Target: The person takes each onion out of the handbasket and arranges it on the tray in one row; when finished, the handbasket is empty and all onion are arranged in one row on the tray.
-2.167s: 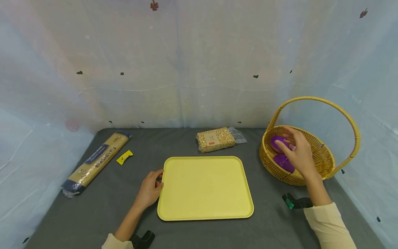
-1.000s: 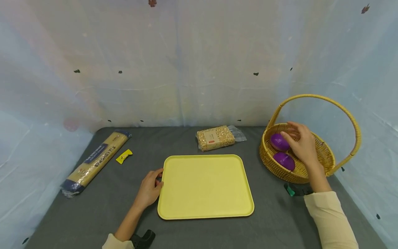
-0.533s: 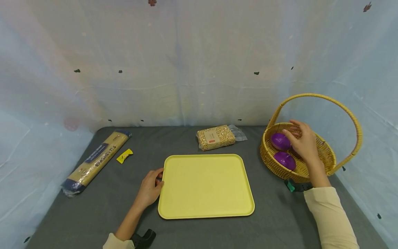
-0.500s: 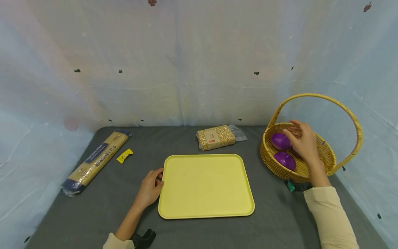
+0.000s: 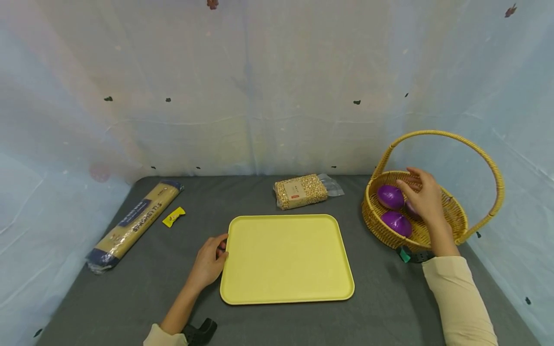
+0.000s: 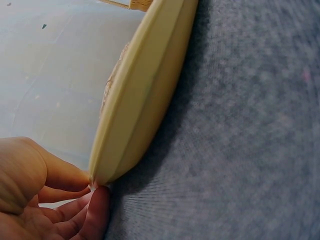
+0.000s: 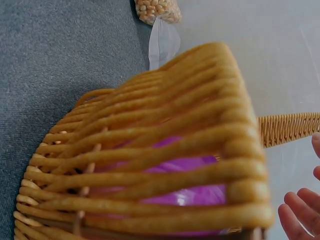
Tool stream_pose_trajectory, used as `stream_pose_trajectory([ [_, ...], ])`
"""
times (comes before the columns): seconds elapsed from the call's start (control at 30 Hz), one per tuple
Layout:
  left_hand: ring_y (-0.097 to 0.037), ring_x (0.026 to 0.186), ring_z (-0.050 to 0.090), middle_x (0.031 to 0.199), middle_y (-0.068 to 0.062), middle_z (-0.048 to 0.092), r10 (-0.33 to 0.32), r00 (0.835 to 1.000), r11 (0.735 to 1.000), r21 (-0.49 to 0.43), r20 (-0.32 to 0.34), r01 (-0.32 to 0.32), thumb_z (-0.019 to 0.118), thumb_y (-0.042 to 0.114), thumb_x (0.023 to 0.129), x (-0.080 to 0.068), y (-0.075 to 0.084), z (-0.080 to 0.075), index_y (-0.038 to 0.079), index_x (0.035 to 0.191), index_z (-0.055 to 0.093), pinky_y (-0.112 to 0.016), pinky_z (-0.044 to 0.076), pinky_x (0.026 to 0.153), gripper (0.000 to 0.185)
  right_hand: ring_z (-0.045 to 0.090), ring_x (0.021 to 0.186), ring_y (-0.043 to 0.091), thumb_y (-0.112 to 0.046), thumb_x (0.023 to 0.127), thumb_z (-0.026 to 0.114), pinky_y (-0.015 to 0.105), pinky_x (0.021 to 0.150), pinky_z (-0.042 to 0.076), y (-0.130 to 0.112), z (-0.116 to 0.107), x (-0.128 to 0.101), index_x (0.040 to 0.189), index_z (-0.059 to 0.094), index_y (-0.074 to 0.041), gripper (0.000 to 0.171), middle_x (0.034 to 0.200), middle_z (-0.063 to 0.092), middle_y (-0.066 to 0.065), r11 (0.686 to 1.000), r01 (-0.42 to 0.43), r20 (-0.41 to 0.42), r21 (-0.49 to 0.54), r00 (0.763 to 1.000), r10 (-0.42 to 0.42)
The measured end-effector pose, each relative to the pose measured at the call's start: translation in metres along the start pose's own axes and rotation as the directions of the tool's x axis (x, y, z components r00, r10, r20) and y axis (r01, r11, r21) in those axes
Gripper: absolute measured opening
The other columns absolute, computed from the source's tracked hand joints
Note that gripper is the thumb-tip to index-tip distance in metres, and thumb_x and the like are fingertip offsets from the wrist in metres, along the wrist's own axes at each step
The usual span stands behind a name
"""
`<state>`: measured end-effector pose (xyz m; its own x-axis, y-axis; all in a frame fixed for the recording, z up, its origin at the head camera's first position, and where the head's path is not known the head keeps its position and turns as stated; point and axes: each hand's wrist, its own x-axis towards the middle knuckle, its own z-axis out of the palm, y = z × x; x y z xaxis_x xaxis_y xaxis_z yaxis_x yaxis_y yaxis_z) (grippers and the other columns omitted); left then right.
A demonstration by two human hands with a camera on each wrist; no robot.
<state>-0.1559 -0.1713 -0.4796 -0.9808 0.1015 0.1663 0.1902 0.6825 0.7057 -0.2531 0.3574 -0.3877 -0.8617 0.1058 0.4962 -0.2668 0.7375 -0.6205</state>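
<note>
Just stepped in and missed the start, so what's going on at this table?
A person is working at a grey table. Their right hand reaches into a wicker basket holding purple egg-shaped things, fingers over them; whether it grips one cannot be told. Their left hand rests against the left edge of an empty yellow tray. A spaghetti packet, a small yellow wrapper and a bag of beans lie untouched.

Woven wicker basket [image 5: 450, 218], glossy purple plastic eggs [image 5: 390, 196], smooth matt yellow tray [image 5: 285, 259], fuzzy grey cloth table cover [image 5: 173, 269]
</note>
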Motion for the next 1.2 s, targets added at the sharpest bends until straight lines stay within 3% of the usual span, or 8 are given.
stream_pose_trajectory([
  [0.73, -0.013, 0.073, 0.045, 0.093, -0.008, 0.052, -0.001, 1.0, 1.0, -0.015, 0.016, 0.001, 0.06, -0.003, 0.085, -0.001, -0.001, -0.001, -0.003, 0.128, 0.052, -0.031, 0.037, 0.065, 0.043, 0.054, 0.105, 0.039, -0.03, 0.09, 0.061, 0.01, 0.074, 0.037, 0.016, -0.003, 0.006, 0.131, 0.048, 0.003, 0.054, 0.12, 0.053, 0.027, 0.995, -0.078, 0.023, -0.065, 0.997, 0.08],
  [0.9, -0.013, 0.072, 0.045, 0.092, -0.008, 0.052, -0.003, 1.0, 1.0, -0.014, 0.011, 0.003, 0.06, -0.002, 0.086, 0.0, -0.002, 0.0, -0.003, 0.128, 0.052, -0.03, 0.037, 0.065, 0.043, 0.054, 0.104, 0.041, -0.028, 0.09, 0.061, 0.019, 0.076, 0.044, 0.019, -0.003, 0.006, 0.13, 0.048, 0.004, 0.053, 0.118, 0.053, 0.028, 0.994, -0.077, 0.026, -0.08, 0.997, 0.079],
  [1.07, -0.013, 0.072, 0.045, 0.092, -0.007, 0.052, -0.008, 1.0, 1.0, -0.011, 0.003, 0.008, 0.06, -0.002, 0.085, 0.0, -0.002, 0.0, -0.003, 0.128, 0.052, -0.029, 0.038, 0.065, 0.043, 0.053, 0.103, 0.041, -0.028, 0.09, 0.062, 0.01, 0.072, 0.036, 0.024, -0.002, 0.006, 0.129, 0.048, 0.005, 0.053, 0.117, 0.053, 0.028, 0.994, -0.086, 0.019, -0.069, 0.996, 0.087],
  [1.2, -0.013, 0.073, 0.045, 0.092, -0.008, 0.053, -0.003, 1.0, 1.0, -0.011, 0.0, 0.003, 0.06, -0.004, 0.084, 0.0, -0.002, 0.001, -0.004, 0.127, 0.052, -0.03, 0.038, 0.065, 0.043, 0.053, 0.103, 0.04, -0.028, 0.09, 0.061, 0.012, 0.073, 0.039, 0.025, -0.002, 0.007, 0.129, 0.048, 0.005, 0.053, 0.115, 0.054, 0.029, 0.993, -0.084, 0.015, -0.078, 0.996, 0.086],
])
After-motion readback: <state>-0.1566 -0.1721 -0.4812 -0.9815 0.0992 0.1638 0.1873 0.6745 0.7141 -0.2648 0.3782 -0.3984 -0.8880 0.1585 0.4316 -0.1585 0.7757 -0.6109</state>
